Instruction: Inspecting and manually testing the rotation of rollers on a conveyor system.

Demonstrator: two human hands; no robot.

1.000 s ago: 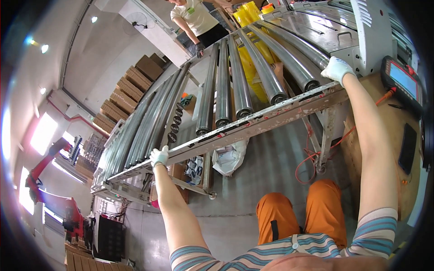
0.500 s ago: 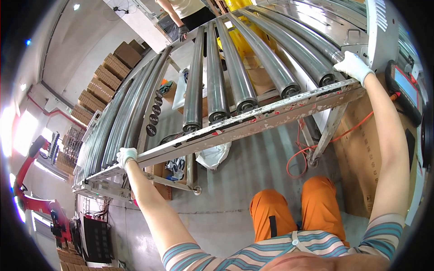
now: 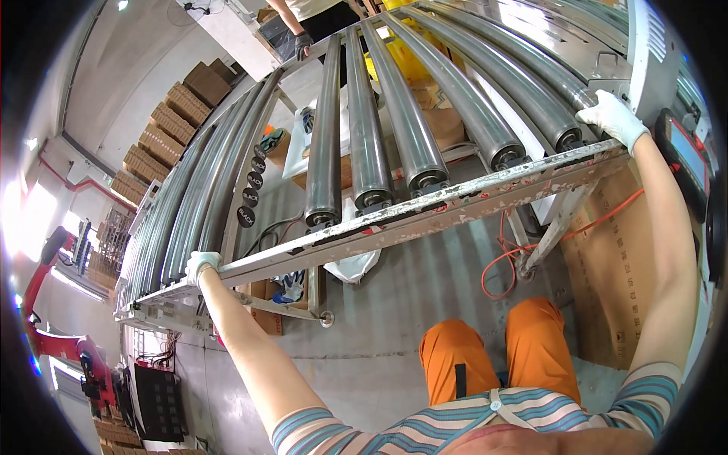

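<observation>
A roller conveyor (image 3: 356, 227) spans the view before me, its pale, scuffed side rail crossing from lower left to upper right. My left hand (image 3: 203, 267), in a white glove, is closed around the rail near a dense bank of grey rollers (image 3: 216, 182). Over the right end of the same rail my white-gloved right hand (image 3: 613, 120) is clasped, its fingers by the end of the last metal roller (image 3: 557, 133). Several widely spaced metal rollers (image 3: 369, 136) lie between my hands. What my fingertips touch beneath the rail is hidden.
Across the conveyor a person's dark-gloved hand (image 3: 303, 45) rests at the far rail. An orange hose (image 3: 485, 277) loops on the floor near a frame leg. A large cardboard sheet (image 3: 607, 280) and a screen panel (image 3: 682, 159) stand right; a red robot arm (image 3: 64, 345) stands left.
The conveyor appears slightly larger and closer. My left hand has shifted a little left and my right hand a little right in the picture, both still on the frame.
</observation>
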